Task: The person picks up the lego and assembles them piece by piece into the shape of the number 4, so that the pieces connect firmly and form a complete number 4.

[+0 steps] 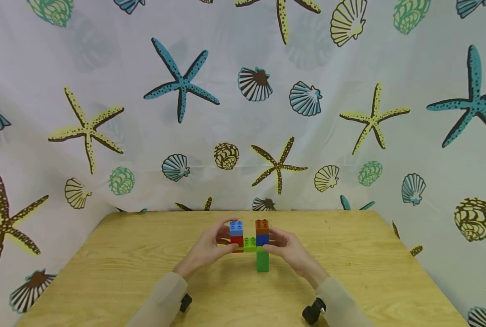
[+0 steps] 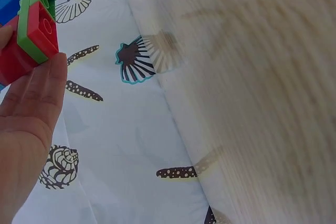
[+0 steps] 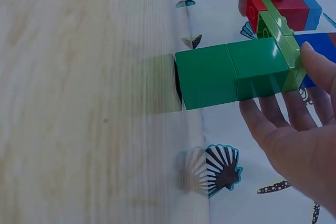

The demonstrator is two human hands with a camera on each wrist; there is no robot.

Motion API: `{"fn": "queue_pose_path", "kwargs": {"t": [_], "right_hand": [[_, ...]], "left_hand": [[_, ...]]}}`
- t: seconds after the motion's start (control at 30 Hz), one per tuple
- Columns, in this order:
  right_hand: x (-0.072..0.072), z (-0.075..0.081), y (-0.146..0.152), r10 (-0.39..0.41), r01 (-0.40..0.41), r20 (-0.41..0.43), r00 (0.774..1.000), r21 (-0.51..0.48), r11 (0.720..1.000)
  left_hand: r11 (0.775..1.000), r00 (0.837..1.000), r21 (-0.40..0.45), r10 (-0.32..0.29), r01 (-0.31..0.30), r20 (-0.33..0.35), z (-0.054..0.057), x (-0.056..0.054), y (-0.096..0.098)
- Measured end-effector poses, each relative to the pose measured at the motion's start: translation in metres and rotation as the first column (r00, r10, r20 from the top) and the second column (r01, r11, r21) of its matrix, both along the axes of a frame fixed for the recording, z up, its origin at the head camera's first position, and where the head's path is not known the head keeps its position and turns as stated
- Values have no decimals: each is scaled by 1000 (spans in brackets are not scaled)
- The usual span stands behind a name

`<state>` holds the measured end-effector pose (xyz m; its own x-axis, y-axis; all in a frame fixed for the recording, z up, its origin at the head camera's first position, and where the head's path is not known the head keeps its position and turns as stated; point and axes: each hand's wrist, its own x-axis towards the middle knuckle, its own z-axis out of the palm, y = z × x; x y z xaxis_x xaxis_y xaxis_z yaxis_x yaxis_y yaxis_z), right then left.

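Both hands hold a structure of toy bricks above the wooden table. Its left column has a light blue brick (image 1: 236, 228) over a red brick (image 1: 236, 240), with more red under a lime green plate (image 1: 249, 249). In the right column, a brown brick (image 1: 262, 226) tops a blue brick (image 1: 262, 240); below the plate, green bricks (image 3: 233, 74) reach down to or nearly to the tabletop. My left hand (image 1: 207, 247) grips the red part, thumb in front and fingers behind. My right hand (image 1: 293, 252) pinches the right column near the plate and blue brick.
The wooden table (image 1: 144, 254) spreads out on both sides and in front of the structure. Behind it hangs a white cloth (image 1: 210, 127) printed with starfish and shells. A black strap-like device (image 1: 314, 311) sits at the right wrist.
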<state>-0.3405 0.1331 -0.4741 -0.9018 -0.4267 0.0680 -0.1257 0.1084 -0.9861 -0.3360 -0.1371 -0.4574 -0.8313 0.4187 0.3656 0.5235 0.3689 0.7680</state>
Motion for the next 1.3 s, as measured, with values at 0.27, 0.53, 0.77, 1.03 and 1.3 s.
{"fn": "queue_pose_path", "kwargs": {"t": [0.27, 0.53, 0.77, 1.03, 1.3], "right_hand": [[-2, 1, -3, -25, 26, 16, 1000, -35, 999], [-8, -1, -8, -39, 44, 42, 998, -103, 994], [-11, 0, -11, -71, 81, 92, 993, -112, 990], [-16, -4, -12, -85, 97, 137, 987, -90, 991], [-21, -5, -15, -80, 94, 158, 984, -81, 992]], "left_hand": [[997, 998, 34, 63, -63, 20, 0, 0, 4], [980, 986, 126, 146, -156, 82, 1, 1, 7], [973, 980, 216, 38, -81, 194, 2, -5, 4], [967, 956, 238, 20, -93, 292, -3, -14, -2], [949, 917, 291, -8, -118, 399, -10, -22, -8]]}}
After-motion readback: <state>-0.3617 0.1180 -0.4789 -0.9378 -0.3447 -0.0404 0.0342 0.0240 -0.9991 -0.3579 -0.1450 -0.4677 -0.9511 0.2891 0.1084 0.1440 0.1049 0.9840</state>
